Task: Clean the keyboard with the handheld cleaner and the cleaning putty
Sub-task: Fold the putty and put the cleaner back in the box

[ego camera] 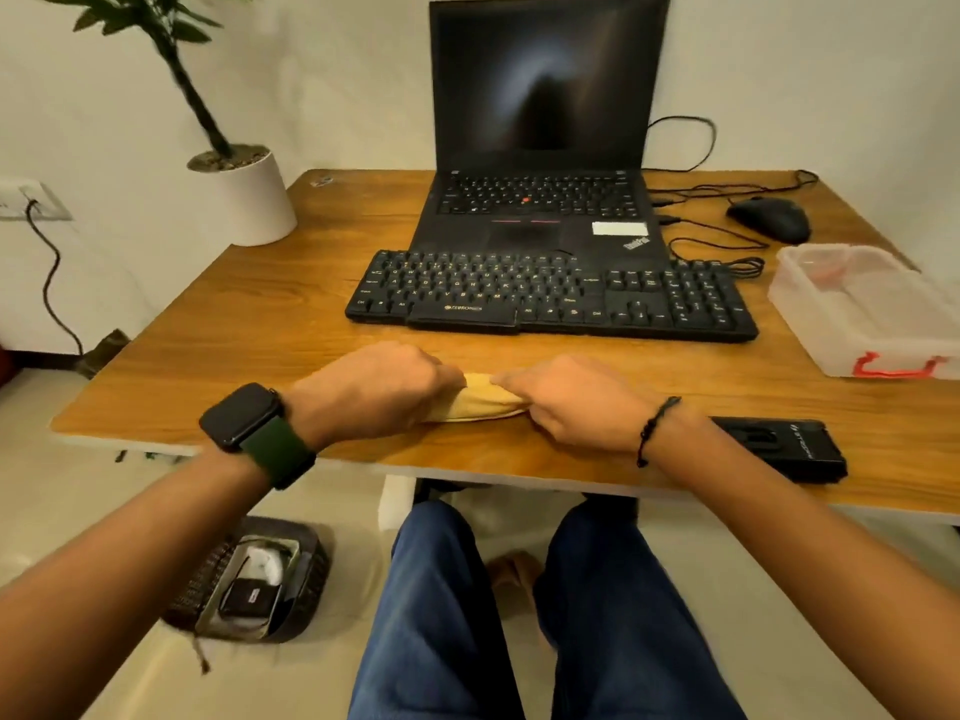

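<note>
A lump of yellow cleaning putty (pixel 480 402) lies stretched between my two hands just above the near part of the wooden table (pixel 249 324). My left hand (pixel 379 389) grips its left end and my right hand (pixel 566 400) grips its right end, fingers curled round it. The black external keyboard (pixel 550 296) lies flat beyond my hands, in front of an open black laptop (pixel 540 148). A black handheld cleaner (pixel 779 446) lies on the table near the front edge, to the right of my right wrist.
A translucent plastic box (pixel 872 309) with a red latch sits at the right. A black mouse (pixel 771 218) and cables lie at the back right. A white plant pot (pixel 249 200) stands at the back left. A basket (pixel 249 584) sits on the floor.
</note>
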